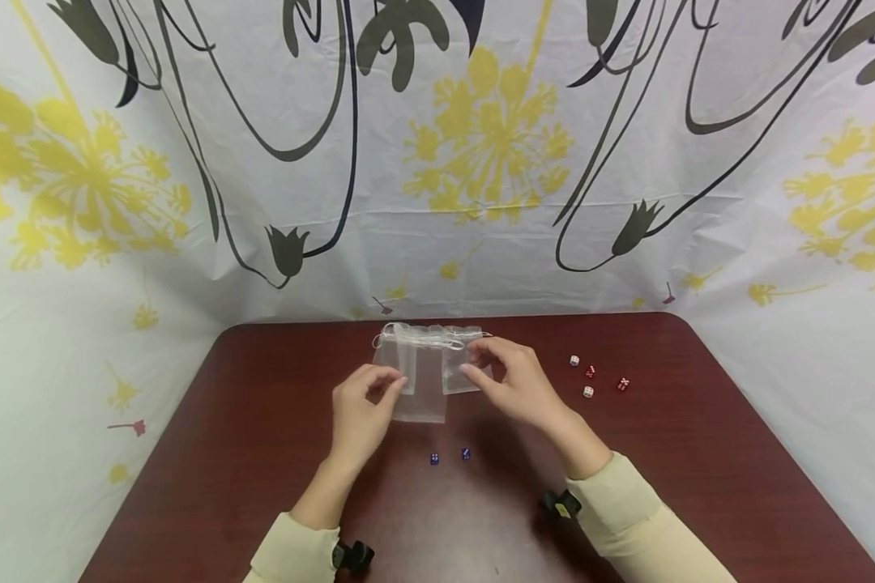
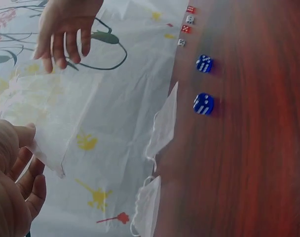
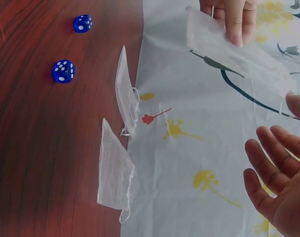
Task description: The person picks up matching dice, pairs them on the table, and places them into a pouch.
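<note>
My left hand (image 1: 357, 413) pinches a sheer white drawstring bag (image 1: 423, 401) by its side, thumb on the near face, and holds it up above the table. Across from it, my right hand (image 1: 518, 380) is spread with thumb and fingers apart, fingertips close to the bag's other end. In the right wrist view, the thumb (image 3: 295, 106) is right at the bag's edge. Two more sheer bags lie at the table's back, a left one (image 2: 147, 205) and a right one (image 2: 164, 126), with white cords. Two blue dice, one left (image 1: 434, 459) and one right (image 1: 466, 453), sit nearer me.
Several small dice lie on the right of the dark red wooden table (image 1: 262, 453), among them a white die (image 1: 588, 392) and a red die (image 1: 623, 384). A white cloth (image 1: 437, 178) with printed flowers hangs behind the table and along its sides.
</note>
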Demonstrator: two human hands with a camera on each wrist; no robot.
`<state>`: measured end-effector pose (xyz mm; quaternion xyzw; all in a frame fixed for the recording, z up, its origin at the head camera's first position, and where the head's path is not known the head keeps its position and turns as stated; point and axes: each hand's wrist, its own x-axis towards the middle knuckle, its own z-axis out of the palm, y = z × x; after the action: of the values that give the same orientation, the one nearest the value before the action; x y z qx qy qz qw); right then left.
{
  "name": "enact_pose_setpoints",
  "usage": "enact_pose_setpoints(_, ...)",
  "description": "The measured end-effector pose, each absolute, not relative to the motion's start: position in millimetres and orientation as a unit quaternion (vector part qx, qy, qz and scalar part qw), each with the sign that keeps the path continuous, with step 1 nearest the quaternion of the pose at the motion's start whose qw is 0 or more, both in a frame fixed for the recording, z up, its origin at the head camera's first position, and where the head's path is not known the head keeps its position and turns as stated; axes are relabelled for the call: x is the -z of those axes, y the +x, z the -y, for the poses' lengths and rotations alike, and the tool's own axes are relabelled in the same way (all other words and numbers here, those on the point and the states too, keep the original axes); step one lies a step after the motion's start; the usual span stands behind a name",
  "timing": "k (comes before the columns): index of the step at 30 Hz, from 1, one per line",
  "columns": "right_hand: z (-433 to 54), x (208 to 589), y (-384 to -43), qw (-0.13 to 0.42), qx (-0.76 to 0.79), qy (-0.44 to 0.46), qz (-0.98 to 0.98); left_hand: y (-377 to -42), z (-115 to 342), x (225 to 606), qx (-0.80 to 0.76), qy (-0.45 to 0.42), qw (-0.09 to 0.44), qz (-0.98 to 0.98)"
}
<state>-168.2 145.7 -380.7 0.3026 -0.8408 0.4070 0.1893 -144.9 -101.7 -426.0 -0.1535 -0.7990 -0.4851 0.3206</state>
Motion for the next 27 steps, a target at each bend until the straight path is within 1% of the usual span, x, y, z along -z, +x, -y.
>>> enact_pose_setpoints(5,-140.0,377.3,-167.6,0.195,-0.415,0.307,0.834,-141.2,96.8,429.1,0.478,-0.174,0.321,0.799)
enact_pose_setpoints(13,-136.3,377.9,-167.6,0.231,-0.413,0.317,0.822,-139.8,93.7,434.0,0.460,-0.216,0.328,0.796)
enact_pose_setpoints(21,-138.2,376.0,-167.7,0.250,-0.414,0.338,0.808,-138.0,98.8,425.6,0.497,-0.202,0.300,0.789)
enact_pose_setpoints(25,-139.4,373.9,-167.9,0.257,-0.415,0.351,0.799,-142.6,104.4,415.4,0.520,-0.198,0.294,0.777)
enact_pose_setpoints(27,-140.2,373.7,-168.3,0.261,-0.415,0.357,0.795,-142.7,105.3,404.8,0.530,-0.200,0.275,0.777)
